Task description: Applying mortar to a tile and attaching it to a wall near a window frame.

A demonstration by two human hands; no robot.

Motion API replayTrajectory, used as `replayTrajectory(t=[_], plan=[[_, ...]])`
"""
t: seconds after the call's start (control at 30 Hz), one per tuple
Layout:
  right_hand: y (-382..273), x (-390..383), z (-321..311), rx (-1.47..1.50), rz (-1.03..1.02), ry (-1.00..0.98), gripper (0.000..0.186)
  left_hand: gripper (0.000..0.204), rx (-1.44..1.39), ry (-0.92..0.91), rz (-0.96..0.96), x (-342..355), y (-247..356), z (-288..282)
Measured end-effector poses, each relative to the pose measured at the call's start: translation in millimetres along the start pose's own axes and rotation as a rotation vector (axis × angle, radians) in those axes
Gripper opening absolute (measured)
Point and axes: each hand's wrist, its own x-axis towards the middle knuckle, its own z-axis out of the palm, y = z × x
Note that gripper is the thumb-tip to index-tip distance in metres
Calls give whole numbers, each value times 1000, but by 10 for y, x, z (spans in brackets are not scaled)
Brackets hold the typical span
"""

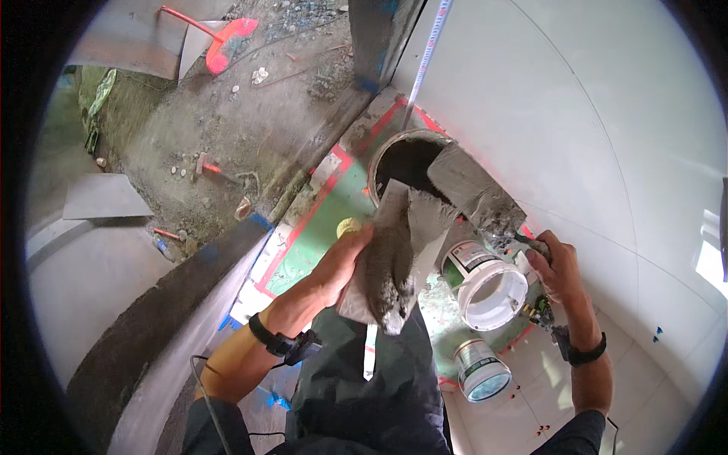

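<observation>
My left hand [343,262] is closed on the left edge of a narrow grey slab [353,303], maybe a tile piece, tilted above my legs. Wet grey mortar [387,258] covers much of its upper face, thick and lumpy at the near end. In my right hand [557,265] is the handle of a broad rectangular trowel [474,186], its blade smeared with mortar. That blade reaches left over the rim of a round bucket [371,176] with a dark inside. The slab's far end overlaps the bucket's near side.
A white bucket [518,284] and a smaller clear-topped tub [484,373] stand near my right forearm. A tape measure blade [431,57] runs along the large pale wall panel [546,129]. Left, beyond a raised sill [136,334], a red-handled hammer [212,167] lies on rough ground.
</observation>
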Motion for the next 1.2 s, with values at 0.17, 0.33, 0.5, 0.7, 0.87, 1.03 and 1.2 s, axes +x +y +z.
replayTrajectory(t=[0.17, 0.33, 0.5, 0.7, 0.87, 1.03, 1.2], plan=[[-169, -298, -23, 617, 201, -364, 36, 61, 143, 48, 158, 281, 5, -121], [-319, -479, 55, 705, 396, -681, 42, 56, 207, 109, 215, 522, 98, 0], [-254, -635, 272, 682, 342, -635, 43, 57, 134, 207, 319, 762, 186, 74], [-221, -908, 1008, 121, 21, -54, 35, 55, -306, 109, 340, 764, 418, 428], [-20, -1030, 1437, 90, -97, 69, 33, 57, -294, 139, 388, 824, 537, 337], [177, -1279, 1351, 142, -60, 183, 30, 57, -252, 99, 400, 731, 637, 305], [-63, -1198, 1059, 225, 29, 255, 31, 55, -316, 3, 413, 804, 479, 223]])
